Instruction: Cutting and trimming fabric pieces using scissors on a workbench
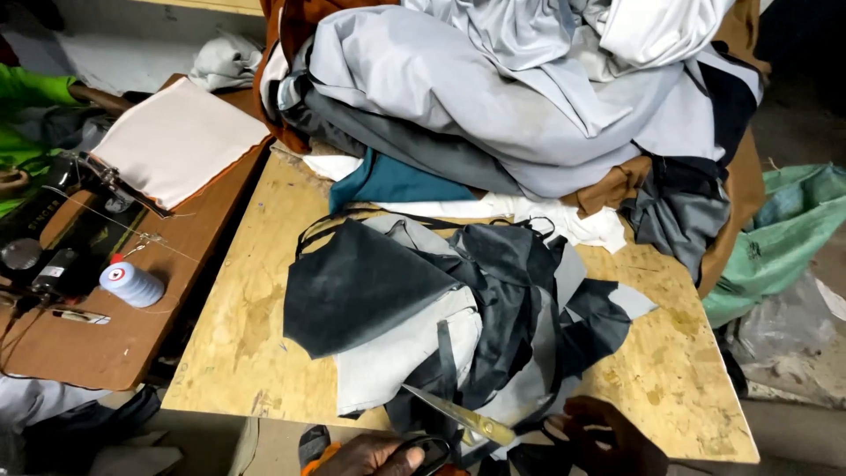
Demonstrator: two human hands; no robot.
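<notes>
At the bottom edge, the left hand (pixel 374 456) is curled around the dark handles of a pair of scissors (pixel 460 420), whose blades, a little apart, point up and left into a heap of dark and grey fabric scraps (pixel 441 308). Just beside them, the right hand (pixel 608 436) rests with bent fingers on the scraps' near edge, seemingly pinching cloth. The scraps lie on a plywood table (pixel 238 335), a tall pile of folded cloth (pixel 529 97) behind them. A sewing machine (pixel 53 238) and a blue thread spool (pixel 130 284) stand well to the left.
</notes>
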